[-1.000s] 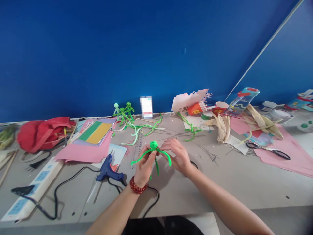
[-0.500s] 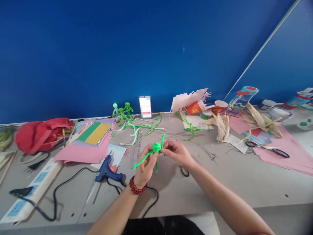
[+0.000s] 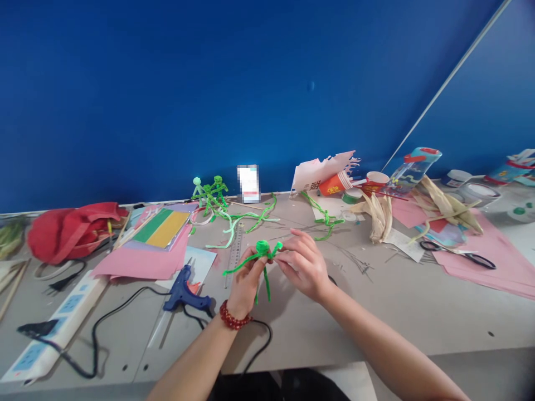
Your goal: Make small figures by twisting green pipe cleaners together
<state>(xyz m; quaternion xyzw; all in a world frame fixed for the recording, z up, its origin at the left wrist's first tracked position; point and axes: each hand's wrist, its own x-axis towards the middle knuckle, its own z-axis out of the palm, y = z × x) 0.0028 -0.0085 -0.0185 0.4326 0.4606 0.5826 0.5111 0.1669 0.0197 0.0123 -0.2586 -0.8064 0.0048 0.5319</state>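
A small green figure [image 3: 262, 247] of twisted fuzzy stems, with a coiled round head, is pinched in my left hand [image 3: 247, 281]. One long limb points out to the left and two strands hang down below. Its right limb is short and folded, its tip turned up. Close beside that limb is my right hand [image 3: 305, 264], fingers loosely spread, the fingertips at or very near the stem; contact is hard to make out. Behind my hands, several finished-looking green figures [image 3: 209, 192] stand by the wall, and loose green stems [image 3: 261, 214] lie near a ruler [image 3: 236, 250].
To the left lie a blue glue gun [image 3: 186, 292] with its black cord, a white power strip [image 3: 62, 323], pink paper [image 3: 142, 256] and a red cloth bag [image 3: 75, 228]. On the right are scissors [image 3: 460, 253], dried husks [image 3: 378, 217], thin wires [image 3: 355, 259] and paper cups [image 3: 334, 184].
The figure's right limb, upright before, is now folded shorter and lower. My right hand has spread its fingers and dropped slightly; the figure has tilted and shifted a little left.
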